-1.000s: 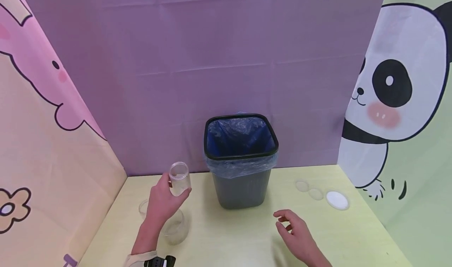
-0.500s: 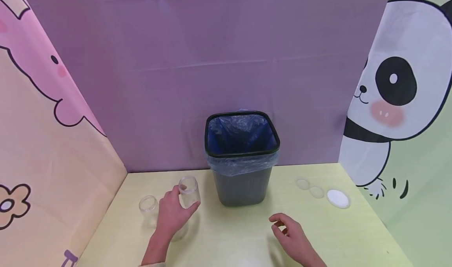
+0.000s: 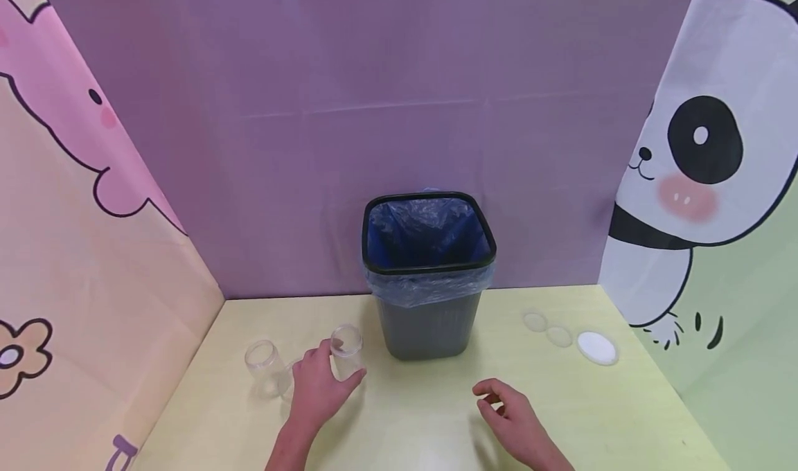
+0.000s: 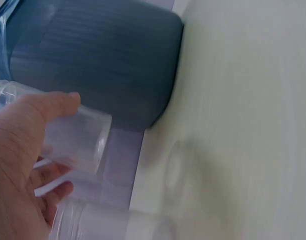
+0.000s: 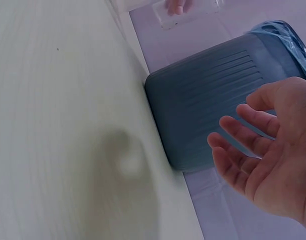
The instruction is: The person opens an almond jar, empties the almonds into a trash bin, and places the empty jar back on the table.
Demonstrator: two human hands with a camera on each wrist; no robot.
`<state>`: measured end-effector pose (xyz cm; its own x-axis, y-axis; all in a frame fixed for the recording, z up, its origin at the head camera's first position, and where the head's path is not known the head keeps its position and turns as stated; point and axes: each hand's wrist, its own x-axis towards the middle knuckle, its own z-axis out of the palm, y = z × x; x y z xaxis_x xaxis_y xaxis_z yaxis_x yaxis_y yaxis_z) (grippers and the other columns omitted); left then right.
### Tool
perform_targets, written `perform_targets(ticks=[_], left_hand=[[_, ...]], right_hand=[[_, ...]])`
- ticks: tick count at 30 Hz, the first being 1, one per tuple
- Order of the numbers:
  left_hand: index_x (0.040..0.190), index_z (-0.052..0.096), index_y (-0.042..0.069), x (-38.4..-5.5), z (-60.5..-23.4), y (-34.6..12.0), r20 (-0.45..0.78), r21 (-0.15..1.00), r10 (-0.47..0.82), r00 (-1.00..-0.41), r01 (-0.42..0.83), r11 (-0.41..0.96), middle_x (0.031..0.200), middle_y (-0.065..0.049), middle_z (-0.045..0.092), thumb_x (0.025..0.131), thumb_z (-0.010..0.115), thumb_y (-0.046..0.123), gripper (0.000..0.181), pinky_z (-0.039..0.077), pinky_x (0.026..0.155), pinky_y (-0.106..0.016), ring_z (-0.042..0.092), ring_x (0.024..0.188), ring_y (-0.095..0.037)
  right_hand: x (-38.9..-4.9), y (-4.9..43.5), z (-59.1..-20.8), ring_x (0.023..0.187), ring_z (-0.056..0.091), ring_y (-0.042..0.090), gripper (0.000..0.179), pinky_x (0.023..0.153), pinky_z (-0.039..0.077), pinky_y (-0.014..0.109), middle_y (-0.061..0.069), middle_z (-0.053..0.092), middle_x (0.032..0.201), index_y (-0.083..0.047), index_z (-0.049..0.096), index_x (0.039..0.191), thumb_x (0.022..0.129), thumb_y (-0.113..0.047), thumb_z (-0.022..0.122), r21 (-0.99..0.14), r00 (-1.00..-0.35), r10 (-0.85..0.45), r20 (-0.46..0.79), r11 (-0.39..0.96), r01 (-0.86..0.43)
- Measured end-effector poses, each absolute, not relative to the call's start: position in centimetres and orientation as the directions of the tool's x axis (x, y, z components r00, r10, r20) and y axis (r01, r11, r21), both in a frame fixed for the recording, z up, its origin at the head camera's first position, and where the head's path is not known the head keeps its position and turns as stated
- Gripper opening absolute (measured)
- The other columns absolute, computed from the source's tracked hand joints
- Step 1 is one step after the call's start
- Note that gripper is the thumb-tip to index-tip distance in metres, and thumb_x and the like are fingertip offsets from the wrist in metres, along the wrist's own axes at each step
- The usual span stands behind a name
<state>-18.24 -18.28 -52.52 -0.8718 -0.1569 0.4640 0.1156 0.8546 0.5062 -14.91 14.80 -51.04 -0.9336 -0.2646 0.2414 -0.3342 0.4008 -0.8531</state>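
Observation:
My left hand grips a clear plastic jar between thumb and fingers, mouth up and lidless. The left wrist view shows this jar held above the tabletop, its shadow on the wood. Behind and left of the hand stands a second clear jar. Another transparent container is mostly hidden by the left hand. My right hand hovers over the table at the right, fingers loosely bent, holding nothing.
A grey bin with a black rim and blue liner stands at the back centre of the table. To its right lie two clear discs and a white oval disc. A purple cloth hangs behind.
My left hand has moved right and nearer to me with the jar, uncovering the second jar at the left. The right hand has shifted only slightly left.

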Motion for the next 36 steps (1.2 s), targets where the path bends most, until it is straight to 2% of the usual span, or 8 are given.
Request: perform_targets(ticks=[7, 14, 17, 20, 25, 29, 36], left_hand=[[0.106, 0.051, 0.01, -17.9, -53.1, -16.4, 0.48, 0.501, -0.175, -0.86, 0.105, 0.859, 0.09, -0.003, 0.06, 0.057, 0.075, 0.048, 0.067, 0.029, 0.076, -0.042, 0.051, 0.086, -0.026], [0.107, 0.052, 0.009, -17.3, -54.5, -15.6, 0.52, 0.463, -0.165, -0.838, 0.115, 0.879, 0.091, 0.001, 0.058, 0.057, 0.076, 0.045, 0.067, 0.023, 0.074, -0.041, 0.048, 0.088, -0.022], [0.106, 0.053, 0.009, -16.8, -54.9, -14.8, 0.551, 0.464, -0.167, -0.817, 0.135, 0.875, 0.088, 0.002, 0.058, 0.055, 0.077, 0.042, 0.065, 0.025, 0.071, -0.04, 0.05, 0.084, -0.022], [0.106, 0.053, 0.009, -16.2, -55.2, -13.6, 0.568, 0.5, -0.197, -0.799, 0.145, 0.854, 0.085, 0.001, 0.058, 0.055, 0.077, 0.04, 0.064, 0.032, 0.069, -0.04, 0.054, 0.078, -0.021], [0.11, 0.049, 0.008, -15.3, -56.0, -12.0, 0.476, 0.607, -0.323, -0.818, 0.04, 0.794, 0.089, -0.002, 0.058, 0.059, 0.076, 0.044, 0.068, 0.043, 0.055, -0.038, 0.058, 0.073, -0.022], [0.115, 0.046, 0.009, -15.1, -56.6, -11.6, 0.377, 0.655, -0.394, -0.838, -0.059, 0.753, 0.096, -0.004, 0.058, 0.062, 0.073, 0.047, 0.07, 0.044, 0.059, -0.041, 0.058, 0.08, -0.023], [0.116, 0.044, 0.011, -15.2, -57.4, -11.8, 0.318, 0.681, -0.461, -0.829, -0.139, 0.719, 0.099, -0.007, 0.058, 0.061, 0.075, 0.044, 0.071, 0.044, 0.061, -0.044, 0.058, 0.082, -0.027]], right_hand=[[-14.5, 14.6, -49.7, 0.08, 0.056, 0.017, 0.018, 0.065, 0.045, 0.025, -0.002, 0.058, 0.093, -0.014, 0.057, 0.094, 0.084, 0.001, 0.055, -0.862, -0.936, -0.277, 0.218, 0.395, -0.318], [-15.4, 15.0, -52.9, 0.079, 0.055, 0.01, 0.013, 0.065, 0.044, 0.024, -0.001, 0.058, 0.094, -0.017, 0.056, 0.096, 0.087, -0.009, 0.055, -0.864, -0.922, -0.324, 0.21, 0.38, -0.33], [-15.4, 15.0, -53.7, 0.079, 0.056, 0.011, 0.012, 0.064, 0.044, 0.024, 0.005, 0.059, 0.094, -0.017, 0.056, 0.096, 0.087, -0.01, 0.055, -0.869, -0.915, -0.335, 0.225, 0.357, -0.344], [-15.4, 14.8, -53.9, 0.078, 0.058, 0.017, 0.01, 0.064, 0.045, 0.025, 0.007, 0.059, 0.094, -0.017, 0.056, 0.096, 0.087, -0.011, 0.055, -0.879, -0.91, -0.345, 0.229, 0.329, -0.346], [-15.2, 14.4, -53.5, 0.077, 0.058, 0.017, 0.012, 0.063, 0.045, 0.026, 0.002, 0.06, 0.091, -0.016, 0.056, 0.095, 0.087, -0.008, 0.054, -0.872, -0.904, -0.355, 0.239, 0.331, -0.361], [-14.6, 14.2, -52.0, 0.076, 0.057, 0.012, 0.014, 0.064, 0.045, 0.027, 0.002, 0.059, 0.09, -0.012, 0.056, 0.095, 0.086, -0.002, 0.053, -0.869, -0.903, -0.362, 0.231, 0.34, -0.359], [-13.8, 14.0, -50.2, 0.071, 0.056, 0.015, 0.013, 0.063, 0.045, 0.026, 0.003, 0.06, 0.087, -0.01, 0.055, 0.095, 0.086, -0.001, 0.052, -0.874, -0.909, -0.368, 0.195, 0.356, -0.331]])
